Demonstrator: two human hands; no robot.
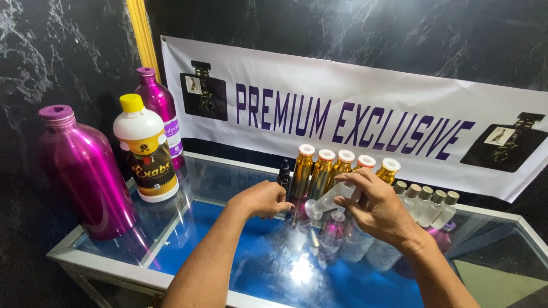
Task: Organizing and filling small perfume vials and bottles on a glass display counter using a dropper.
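Hands over glass-topped table: right hand clamped on tilted, seemingly empty frosted vial, left hand curled shut near its mouth, contents unseen, before gold bottles and capped clear vials, apparently unfilled.

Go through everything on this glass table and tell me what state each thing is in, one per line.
Frosted bottle: tilted, uncapped, held in right hand.
Left hand: fisted, contents hidden.
Gold bottles: upright, capped.
Small clear bottles: upright, capped.
Big magenta bottle: upright, capped.
White bottle: upright, yellow cap on.
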